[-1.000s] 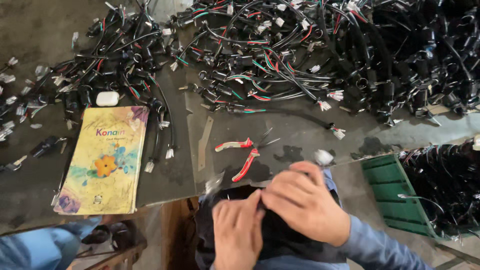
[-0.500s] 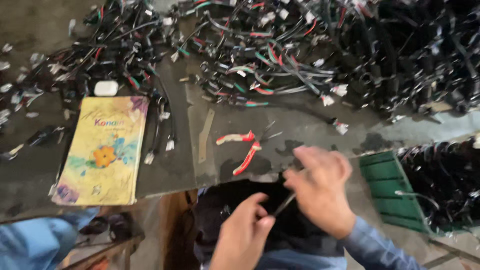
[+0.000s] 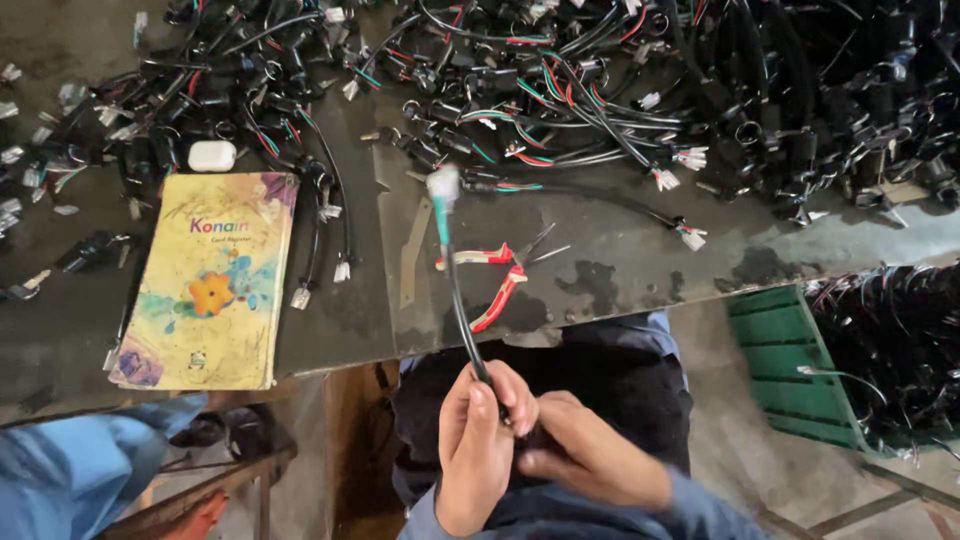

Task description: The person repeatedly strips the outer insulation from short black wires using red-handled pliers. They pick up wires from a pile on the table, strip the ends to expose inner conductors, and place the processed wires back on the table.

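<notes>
While gripped low in the frame over a dark-clothed lap, black sheathed cable with a pale plug at its far end (image 3: 458, 300) rising upright from the left hand (image 3: 478, 440), fingers clenched around its lower stretch. Plug end (image 3: 443, 184) up over the dark, stained metal worktable (image 3: 620, 275), coloured wires showing just beneath it. Right hand (image 3: 590, 462) pressed against the left from the side, fingers curled at the cable's bottom end — exact hold hidden, cannot tell what it pinches. Behind the cable, flat on the table near its front edge: red-handled cutting pliers (image 3: 497, 280), jaws pointing right. Further left, a yellow notebook with a flower on its cover (image 3: 208, 282), and above it a small white rounded case (image 3: 212, 155). Across the table's far side — a tangled heap of black wire harnesses with red, green and white leads (image 3: 640, 80). At right, below table level, a green plastic crate (image 3: 790, 370) holding more black wiring.
</notes>
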